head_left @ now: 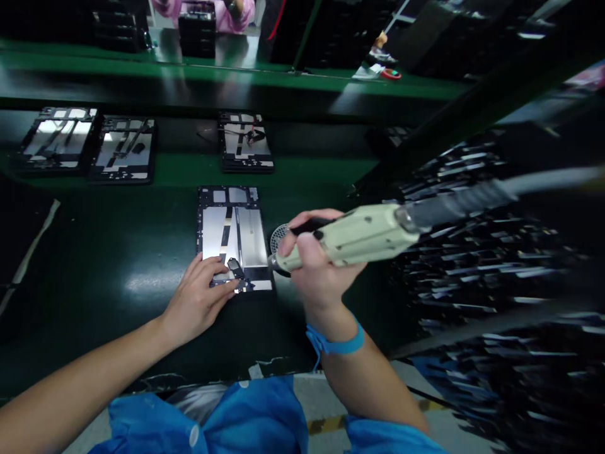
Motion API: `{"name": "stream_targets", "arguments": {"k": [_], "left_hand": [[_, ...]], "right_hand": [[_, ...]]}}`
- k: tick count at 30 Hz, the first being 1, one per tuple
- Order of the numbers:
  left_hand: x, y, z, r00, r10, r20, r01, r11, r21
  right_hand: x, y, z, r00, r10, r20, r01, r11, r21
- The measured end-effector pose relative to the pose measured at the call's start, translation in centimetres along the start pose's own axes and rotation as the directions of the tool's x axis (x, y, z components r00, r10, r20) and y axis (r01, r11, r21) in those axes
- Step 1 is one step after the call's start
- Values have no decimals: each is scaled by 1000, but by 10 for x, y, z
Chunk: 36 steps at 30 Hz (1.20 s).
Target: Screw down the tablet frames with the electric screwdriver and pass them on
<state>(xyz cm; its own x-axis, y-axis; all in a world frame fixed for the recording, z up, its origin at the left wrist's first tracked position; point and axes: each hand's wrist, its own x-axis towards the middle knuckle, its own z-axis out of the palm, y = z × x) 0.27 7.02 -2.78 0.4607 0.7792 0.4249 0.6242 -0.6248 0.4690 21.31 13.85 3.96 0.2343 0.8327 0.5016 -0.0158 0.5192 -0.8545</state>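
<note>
Fingers (pixel 215 271) of left hand (pixel 193 301): slightly parted at black module (pixel 235 267), near end of opened tablet (pixel 254 230); grip cannot be told. Right hand (pixel 324 277): closed around corded driver (pixel 363 235), right of tablet. Step appears to be positioning module; next move calls for steady hold, tip alignment.

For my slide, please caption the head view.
Left hand on an opened device, right hand holding a pale corded tool.

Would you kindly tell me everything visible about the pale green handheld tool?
The pale green tool looks plastic, with dark spots, a black lever, a metallic tip and a grey ribbed sleeve leading to a cable. The right hand grips it aslant, tip leftward, near the right edge of a flat device. Tip contact is unclear.
</note>
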Motion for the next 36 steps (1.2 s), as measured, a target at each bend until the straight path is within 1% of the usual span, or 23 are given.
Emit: {"name": "stream_targets", "arguments": {"k": [1,3,4,6,12,15,18,20,23,26,28,29,31,32,33,34,36], "left_hand": [[1,0,0,1000,-1,3,1,1000,-3],[2,1,-2,1000,-5,6,5,1000,-9],[2,2,-2,1000,-7,6,7,1000,-12],[3,3,-4,1000,-11,7,11,1000,-18],[5,4,-5,1000,-12,21,13,1000,-26],[4,4,-5,1000,-16,25,17,1000,-16],[3,4,-4,1000,-21,21,21,1000,-8],[1,3,-4,1000,-21,19,21,1000,-2],[0,1,-3,1000,-8,18,9,1000,-1],[-1,0,-2,1000,2,15,-2,1000,-4],[-1,0,-2,1000,0,19,0,1000,-4],[-1,0,-2,1000,0,18,0,1000,-2],[-1,1,-1,1000,3,10,-3,1000,3],[-1,1,-1,1000,6,4,-6,1000,8],[0,1,-1,1000,10,-1,-10,1000,11],[0,1,-1,1000,13,-5,-13,1000,14],[0,1,-1,1000,16,-7,-16,1000,17]], "right_hand": [[-8,-7,3,997,12,71,-14,1000,26],[-23,-15,8,975,36,217,-49,997,52],[-29,-17,10,961,47,271,-65,996,55],[-36,-17,12,944,65,323,-89,994,60],[-39,-11,15,939,80,336,-119,988,98],[-39,-10,16,941,77,330,-108,991,76],[-38,-12,17,935,67,349,-96,993,67],[-38,-13,19,932,40,360,-71,995,73],[-39,-16,21,926,-4,377,-11,999,40],[-37,-15,19,920,-55,387,46,998,31],[-29,-12,12,940,-71,334,62,997,38],[-23,-9,8,960,-69,270,65,998,23],[-7,0,-3,994,-65,85,68,997,-42],[1,6,-8,997,-73,-11,71,994,-82],[9,12,-13,993,-79,-83,69,991,-115],[16,19,-17,990,-73,-120,55,988,-141],[24,32,-23,989,-43,-141,18,984,-176]]}}
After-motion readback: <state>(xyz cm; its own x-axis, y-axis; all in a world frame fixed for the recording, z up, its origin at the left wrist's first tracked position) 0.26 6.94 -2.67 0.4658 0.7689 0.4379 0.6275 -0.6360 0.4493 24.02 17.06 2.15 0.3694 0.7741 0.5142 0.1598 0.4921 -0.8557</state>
